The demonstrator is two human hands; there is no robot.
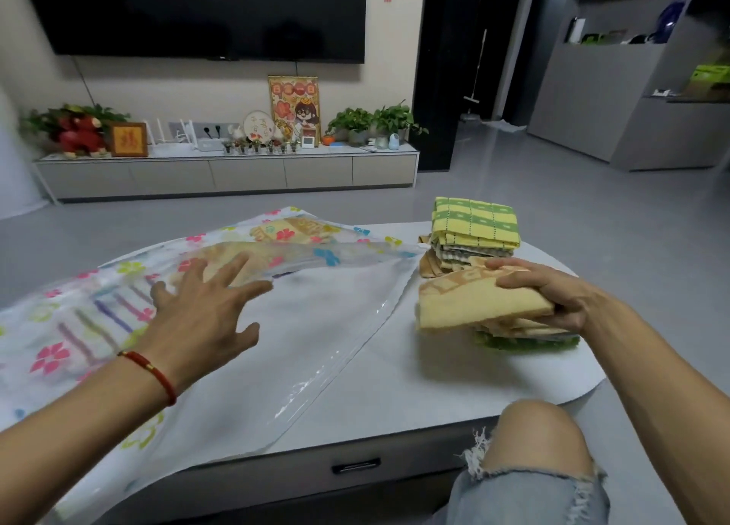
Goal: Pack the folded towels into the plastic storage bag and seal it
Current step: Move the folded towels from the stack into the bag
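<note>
- A pale grey table carries a flower-printed clear plastic storage bag along its left edge.
- The left hand hovers with fingers spread wide at the bag's mouth.
- The right hand pinches a folded yellow towel near the right edge.

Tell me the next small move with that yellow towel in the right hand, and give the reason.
Probably carry the yellow towel leftward into the bag's open mouth. The right hand already grips it, lifted off the near stack, while the left hand, fingers spread, reaches for the raised top flap of the flowered plastic bag, where another towel already shows through the plastic.
</note>
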